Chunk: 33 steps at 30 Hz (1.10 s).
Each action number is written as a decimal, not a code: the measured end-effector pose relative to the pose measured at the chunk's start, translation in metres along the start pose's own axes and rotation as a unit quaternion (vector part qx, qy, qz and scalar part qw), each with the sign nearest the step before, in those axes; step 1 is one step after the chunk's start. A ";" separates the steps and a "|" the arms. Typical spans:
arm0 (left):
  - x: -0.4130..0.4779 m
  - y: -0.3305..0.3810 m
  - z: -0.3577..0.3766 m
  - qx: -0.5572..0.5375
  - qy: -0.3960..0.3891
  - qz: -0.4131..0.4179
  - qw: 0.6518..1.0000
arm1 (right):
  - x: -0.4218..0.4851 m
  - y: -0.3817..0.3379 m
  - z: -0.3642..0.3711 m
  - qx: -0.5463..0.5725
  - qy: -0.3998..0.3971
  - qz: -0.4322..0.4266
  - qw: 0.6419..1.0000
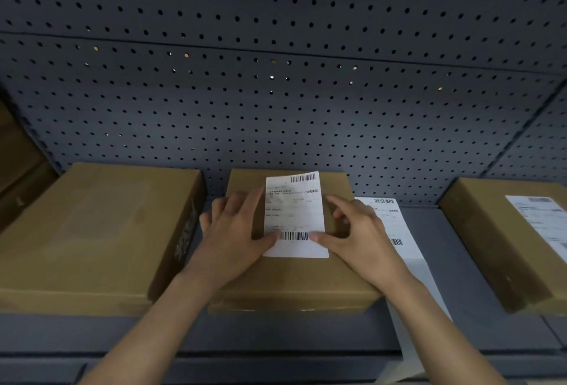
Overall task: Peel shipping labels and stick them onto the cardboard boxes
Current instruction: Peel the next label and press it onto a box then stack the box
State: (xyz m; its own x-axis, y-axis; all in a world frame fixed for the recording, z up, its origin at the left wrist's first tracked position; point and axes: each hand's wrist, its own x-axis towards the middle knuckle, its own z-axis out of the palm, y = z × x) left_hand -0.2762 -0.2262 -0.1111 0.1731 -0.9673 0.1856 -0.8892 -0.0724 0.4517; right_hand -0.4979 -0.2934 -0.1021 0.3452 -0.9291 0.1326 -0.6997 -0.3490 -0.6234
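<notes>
A white shipping label [294,213] with barcodes lies on top of the middle cardboard box [294,280] on the shelf. My left hand [233,240] lies flat on the box at the label's left edge, its thumb pressing the lower left corner near the barcode. At the label's right edge is my right hand [359,237]. Its thumb presses the lower right corner and its fingers rest loosely curled on the box top. A strip of further labels [399,231] lies on the shelf to the right of this box, partly hidden by my right arm.
A larger plain cardboard box [92,231] stands to the left. On the right sits another box [503,240] with a label [543,219] stuck on top. A dark pegboard wall [276,78] rises behind the grey shelf [460,262]. More boxes show at the far left edge.
</notes>
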 end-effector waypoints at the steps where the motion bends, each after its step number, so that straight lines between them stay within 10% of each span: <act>1: 0.001 0.000 0.001 0.004 0.003 -0.005 1.000 | 0.001 0.002 0.000 -0.005 0.000 -0.003 1.000; 28: 0.086 -0.005 0.008 0.024 0.037 -0.102 0.994 | 0.106 0.016 0.023 -0.083 0.056 0.039 0.994; 33: 0.070 -0.010 -0.009 -0.068 0.085 -0.076 0.991 | 0.068 0.006 0.003 -0.048 0.039 -0.083 0.995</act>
State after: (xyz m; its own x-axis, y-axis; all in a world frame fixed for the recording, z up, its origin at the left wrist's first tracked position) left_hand -0.2515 -0.2910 -0.0946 0.3806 -0.8917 0.2450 -0.7836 -0.1703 0.5975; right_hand -0.4767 -0.3584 -0.0990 0.4146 -0.8629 0.2889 -0.6947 -0.5052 -0.5120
